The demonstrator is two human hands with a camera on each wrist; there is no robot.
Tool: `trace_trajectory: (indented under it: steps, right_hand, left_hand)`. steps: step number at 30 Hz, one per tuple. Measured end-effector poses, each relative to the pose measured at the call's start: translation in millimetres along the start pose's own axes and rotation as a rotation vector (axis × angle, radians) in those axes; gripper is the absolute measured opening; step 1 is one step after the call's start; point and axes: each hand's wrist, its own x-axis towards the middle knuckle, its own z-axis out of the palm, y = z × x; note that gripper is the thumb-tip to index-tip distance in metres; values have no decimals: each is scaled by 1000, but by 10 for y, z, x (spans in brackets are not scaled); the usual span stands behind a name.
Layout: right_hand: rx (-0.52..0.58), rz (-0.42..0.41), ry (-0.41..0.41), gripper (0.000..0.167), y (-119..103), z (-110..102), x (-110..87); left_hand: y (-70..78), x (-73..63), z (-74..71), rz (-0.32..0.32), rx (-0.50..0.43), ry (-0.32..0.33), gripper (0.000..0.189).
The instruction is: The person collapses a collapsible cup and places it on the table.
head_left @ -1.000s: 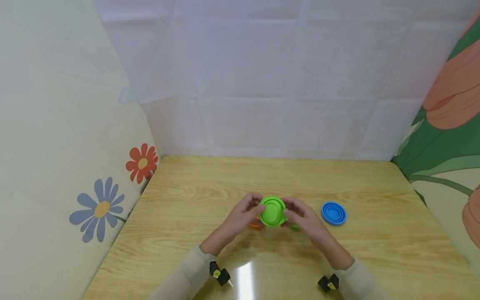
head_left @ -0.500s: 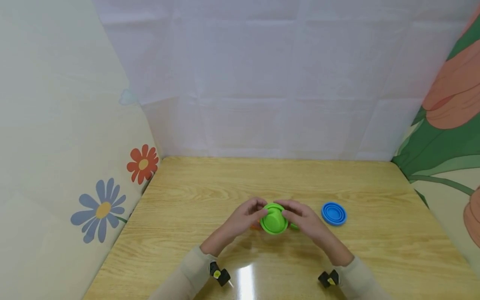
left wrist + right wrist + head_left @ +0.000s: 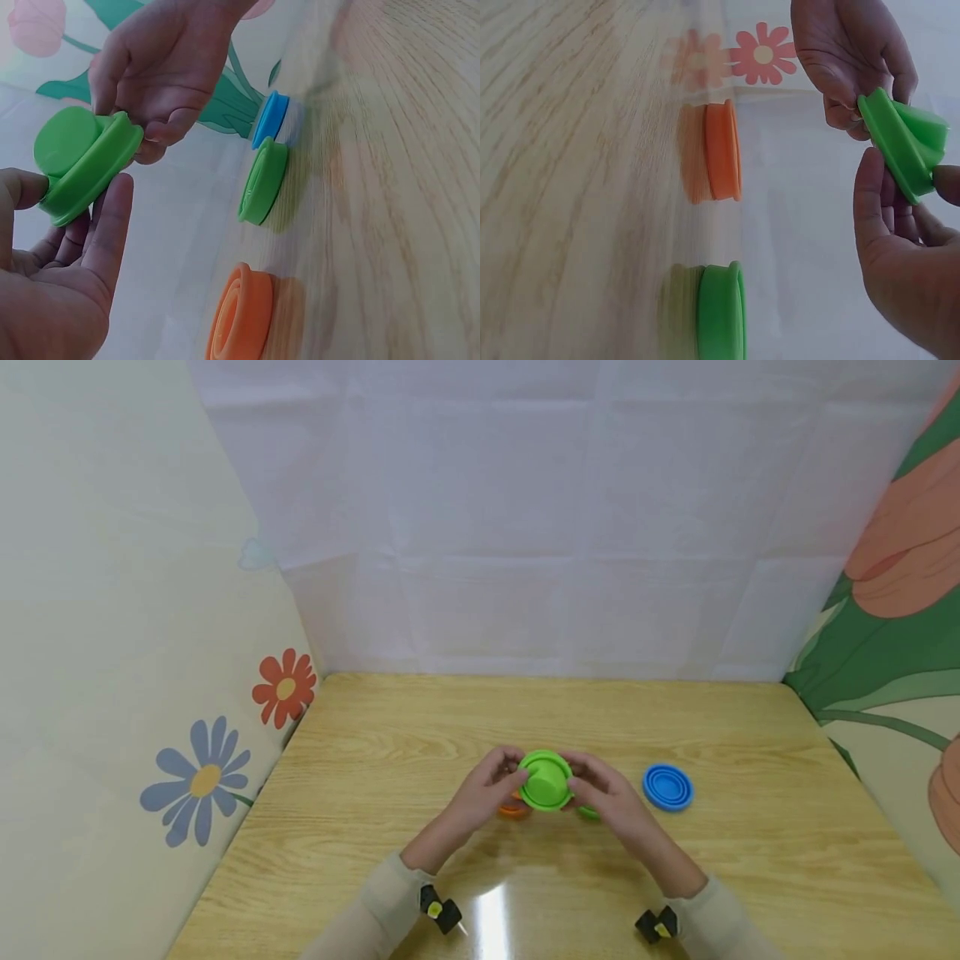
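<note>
Between both hands, raised above the table, is a green collapsible silicone cup (image 3: pixel 546 783). Its rounded base bulges out unevenly past the rim, as the left wrist view shows on the green cup (image 3: pixel 69 141). My left hand (image 3: pixel 482 795) pinches one side of the rim, thumb on the near face and fingers behind. On the opposite side my right hand (image 3: pixel 609 803) grips the rim the same way. Below the hands, an orange collapsed cup (image 3: pixel 721 150) and a second green collapsed cup (image 3: pixel 264 180) lie on the table, both largely hidden in the head view.
A blue collapsed cup (image 3: pixel 667 787) lies on the wooden table (image 3: pixel 420 718) to the right of my right hand. White cloth (image 3: pixel 480 527) hangs behind the table, and flower-patterned panels (image 3: pixel 202 781) stand at both sides.
The held green cup dipped toward me and tilted, then came back up, both hands moving with it. Its bulging base has shifted shape. The cups on the table have stayed put.
</note>
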Motion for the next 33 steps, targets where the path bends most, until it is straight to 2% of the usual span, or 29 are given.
trace_trajectory:
  steps: [6, 11, 19, 26, 33]
  right_hand:
    - [-35, 17, 18, 43, -13, -1, -8]
    - [-62, 32, 4, 44, -17, -17, -12]
    - [-123, -28, -33, 46, 0, -30, -17]
    - [-237, -77, 28, 39, 13, 26, -5]
    - [-242, -74, 73, 35, 30, 63, 21]
  left_hand:
    - [-18, 6, 5, 7, 11, -57, 33]
    - [-17, -2, 7, 9, 24, -77, 35]
    - [0, -15, -2, -10, 54, -88, 33]
    - [1, -13, 2, -27, 69, -96, 30]
    - [-3, 0, 12, -11, 128, -81, 26]
